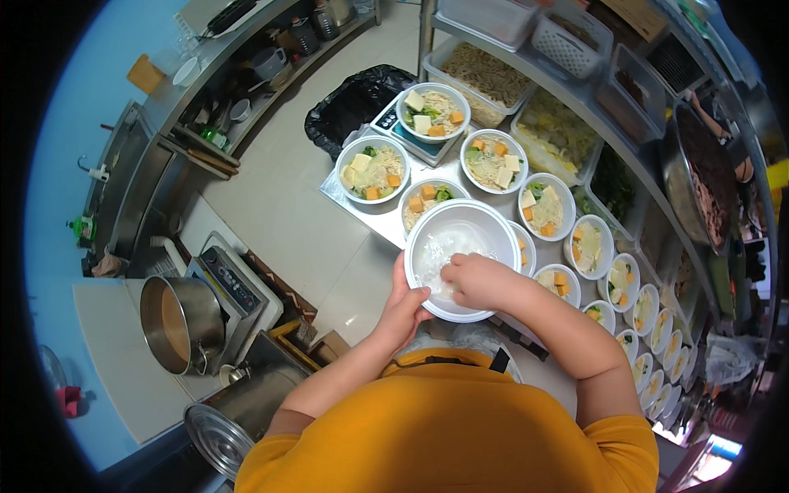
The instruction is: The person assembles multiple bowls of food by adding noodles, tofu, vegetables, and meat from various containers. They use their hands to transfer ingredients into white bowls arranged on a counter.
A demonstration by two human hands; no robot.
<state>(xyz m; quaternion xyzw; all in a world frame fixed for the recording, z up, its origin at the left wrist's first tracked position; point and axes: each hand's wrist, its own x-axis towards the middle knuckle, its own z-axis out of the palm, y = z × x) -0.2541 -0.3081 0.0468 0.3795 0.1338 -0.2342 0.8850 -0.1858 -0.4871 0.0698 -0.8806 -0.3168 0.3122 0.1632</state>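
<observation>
In front of my body, my left hand [401,304] grips the side of a white round bowl [497,230], thumb over the rim. Clear, glossy stuff [444,242] lies in the bowl; I cannot make out its kind. My right hand [475,281] reaches inside with curled fingers, and what they hold is hidden. Just beyond stand bowls of noodles, greens and pale and orange cubes, among them a left bowl [374,170] and a right bowl [495,162]. Another filled bowl [434,112] rests on a digital scale [388,121]. The held bowl partly covers a filled bowl [423,204].
Several more filled bowls [588,246] run along the counter to the right. Behind them are tubs of noodles [485,76] and pale shredded food [559,127] under a shelf. A black-lined bin [349,107] stands ahead. At left, a steel pot [185,320] sits near a cooker panel [226,279].
</observation>
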